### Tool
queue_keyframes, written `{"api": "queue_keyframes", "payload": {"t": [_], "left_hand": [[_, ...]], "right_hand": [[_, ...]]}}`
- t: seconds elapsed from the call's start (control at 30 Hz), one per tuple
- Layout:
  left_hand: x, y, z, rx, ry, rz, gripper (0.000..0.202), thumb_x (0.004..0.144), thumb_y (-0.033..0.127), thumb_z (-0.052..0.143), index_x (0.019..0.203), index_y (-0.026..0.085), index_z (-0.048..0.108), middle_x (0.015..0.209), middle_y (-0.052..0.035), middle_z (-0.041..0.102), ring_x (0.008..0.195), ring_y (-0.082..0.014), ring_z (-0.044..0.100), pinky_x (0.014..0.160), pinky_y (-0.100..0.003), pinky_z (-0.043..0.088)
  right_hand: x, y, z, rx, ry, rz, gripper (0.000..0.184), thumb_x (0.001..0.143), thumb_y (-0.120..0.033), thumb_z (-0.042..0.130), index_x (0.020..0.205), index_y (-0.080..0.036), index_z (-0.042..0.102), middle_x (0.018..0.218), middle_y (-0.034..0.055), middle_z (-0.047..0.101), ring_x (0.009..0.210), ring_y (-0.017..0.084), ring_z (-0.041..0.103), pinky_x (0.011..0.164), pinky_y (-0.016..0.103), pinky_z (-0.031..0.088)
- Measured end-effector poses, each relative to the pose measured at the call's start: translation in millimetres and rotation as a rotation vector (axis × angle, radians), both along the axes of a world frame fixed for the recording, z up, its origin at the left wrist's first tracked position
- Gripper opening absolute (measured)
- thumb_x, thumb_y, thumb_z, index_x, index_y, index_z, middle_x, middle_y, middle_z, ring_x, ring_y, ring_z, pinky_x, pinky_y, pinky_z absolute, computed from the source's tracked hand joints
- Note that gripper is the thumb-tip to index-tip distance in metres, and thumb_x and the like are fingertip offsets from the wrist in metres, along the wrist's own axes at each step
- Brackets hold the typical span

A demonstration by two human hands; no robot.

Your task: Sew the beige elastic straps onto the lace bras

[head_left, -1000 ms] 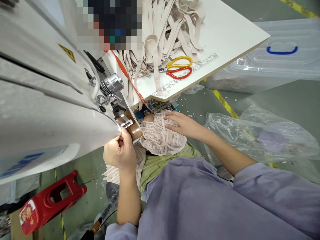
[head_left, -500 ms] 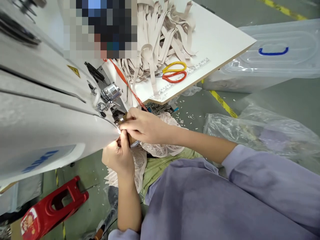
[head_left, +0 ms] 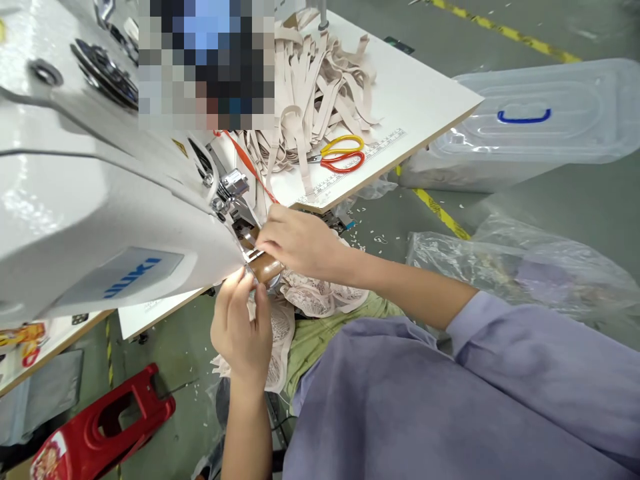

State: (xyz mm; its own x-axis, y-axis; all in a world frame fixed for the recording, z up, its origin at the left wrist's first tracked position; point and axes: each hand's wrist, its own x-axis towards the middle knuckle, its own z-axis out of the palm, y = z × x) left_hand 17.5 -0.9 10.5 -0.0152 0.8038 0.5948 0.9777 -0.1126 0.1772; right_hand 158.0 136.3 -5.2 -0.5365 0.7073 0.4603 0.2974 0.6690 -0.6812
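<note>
A white sewing machine (head_left: 170, 220) fills the left side, its needle end reaching down between my hands. My left hand (head_left: 243, 330) is beside the needle area, with thumb and fingers bent towards each other at the machine's near edge. My right hand (head_left: 305, 245) is on the far side of the needle area, fingers curled and pinched together. What either hand pinches is too small or hidden to make out. Below them is a shiny brown curved surface (head_left: 269, 268). Pale pink lace fabric (head_left: 320, 293) hangs below my right hand, over my lap.
Beige elastic-like straps (head_left: 300, 87) are heaped on the white table (head_left: 415, 83), beside scissors (head_left: 345, 160) with yellow and red handles. A lidded clear bin (head_left: 540, 127) and a plastic bag (head_left: 525, 267) are at right. A red stool (head_left: 105, 427) lies lower left.
The view has shifted, and more of the machine now shows. My hands have drawn slightly apart at the needle area; the left fingers have loosened from the tight pinch near the right hand.
</note>
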Motion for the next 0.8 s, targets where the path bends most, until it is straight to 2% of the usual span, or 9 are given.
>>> {"api": "queue_keyframes", "payload": {"t": [0.07,0.13,0.2,0.27,0.33,0.43,0.53,0.6,0.8], "left_hand": [[0.5,-18.1,-12.6,0.065,-0.031,-0.118,0.036,0.082,0.008,0.07,0.115,0.02,0.065,0.117,-0.0107,0.072,0.104,-0.0203,0.069,0.086,-0.031,0.055],[1.6,-36.2,-29.5,0.041,-0.096,-0.176,0.035,0.081,0.006,0.069,0.112,0.02,0.065,0.11,-0.0089,0.074,0.1,-0.019,0.07,0.087,-0.031,0.056],[3.7,-49.9,-50.0,-0.053,-0.248,-0.148,0.024,0.085,0.01,0.065,0.106,0.022,0.067,0.104,-0.008,0.074,0.097,-0.0194,0.071,0.086,-0.033,0.057],[7.7,-55.9,-71.9,-0.273,-0.487,-0.053,0.016,0.09,0.021,0.06,0.104,0.021,0.067,0.105,-0.0099,0.072,0.099,-0.022,0.069,0.085,-0.036,0.057],[14.5,-54.3,-91.4,-0.534,-0.696,0.007,0.022,0.091,0.033,0.058,0.105,0.019,0.068,0.105,-0.0125,0.072,0.096,-0.0239,0.07,0.082,-0.037,0.057],[27.1,-45.1,-109.8,-0.767,-0.829,-0.034,0.029,0.088,0.039,0.06,0.103,0.017,0.07,0.099,-0.0119,0.074,0.086,-0.0231,0.071,0.075,-0.034,0.058],[35.7,-37.0,-115.9,-0.822,-0.877,-0.063,0.027,0.087,0.039,0.061,0.101,0.018,0.071,0.098,-0.01,0.074,0.087,-0.0224,0.071,0.077,-0.033,0.057],[38.8,-31.7,-117.7,-0.823,-0.906,-0.046,0.027,0.087,0.04,0.06,0.1,0.018,0.071,0.101,-0.0106,0.074,0.093,-0.0234,0.07,0.083,-0.034,0.055],[57.4,2.8,-134.5,-0.773,-1.043,-0.03,0.057,0.087,0.047,0.062,0.134,0.018,0.053,0.141,-0.0165,0.054,0.13,-0.0271,0.053,0.106,-0.039,0.043]], "right_hand": [[19.9,2.7,-19.6,-0.074,0.075,-0.056,0.027,0.099,-0.033,0.049,0.089,-0.019,0.069,0.089,0.0044,0.054,0.079,0.016,0.053,0.076,0.032,0.044],[45.8,6.8,-53.3,-0.212,0.12,-0.123,0.028,0.097,-0.042,0.05,0.098,-0.021,0.069,0.094,0.0045,0.055,0.081,0.017,0.055,0.08,0.034,0.046],[74.4,9.8,-97.0,-0.378,0.063,-0.208,0.041,0.095,-0.051,0.047,0.116,-0.02,0.064,0.101,0.0076,0.057,0.085,0.019,0.057,0.084,0.035,0.048],[101.8,9.6,-142.3,-0.585,-0.086,-0.351,0.059,0.094,-0.059,0.042,0.131,-0.015,0.054,0.115,0.0139,0.057,0.104,0.024,0.057,0.095,0.039,0.046],[123.9,6.6,-180.5,-0.68,-0.178,-0.376,0.07,0.087,-0.068,0.047,0.127,-0.012,0.055,0.117,0.0185,0.06,0.111,0.029,0.055,0.097,0.043,0.044],[142.9,0.1,-215.4,-0.803,-0.245,-0.263,0.066,0.08,-0.076,0.05,0.098,-0.015,0.067,0.093,0.0112,0.068,0.09,0.024,0.061,0.083,0.037,0.05],[151.4,-4.4,-224.2,-0.872,-0.255,-0.15,0.062,0.075,-0.077,0.052,0.074,-0.016,0.064,0.07,0.0032,0.063,0.069,0.018,0.056,0.07,0.031,0.048],[156.0,-7.2,-217.9,-0.871,-0.233,-0.12,0.059,0.075,-0.075,0.054,0.072,-0.016,0.062,0.068,0.0025,0.06,0.068,0.017,0.053,0.069,0.031,0.045],[151.4,-41.6,-156.7,-0.803,-0.089,-0.006,0.051,0.092,-0.063,0.041,0.093,-0.016,0.059,0.093,0.006,0.062,0.085,0.018,0.055,0.079,0.03,0.044]]}}
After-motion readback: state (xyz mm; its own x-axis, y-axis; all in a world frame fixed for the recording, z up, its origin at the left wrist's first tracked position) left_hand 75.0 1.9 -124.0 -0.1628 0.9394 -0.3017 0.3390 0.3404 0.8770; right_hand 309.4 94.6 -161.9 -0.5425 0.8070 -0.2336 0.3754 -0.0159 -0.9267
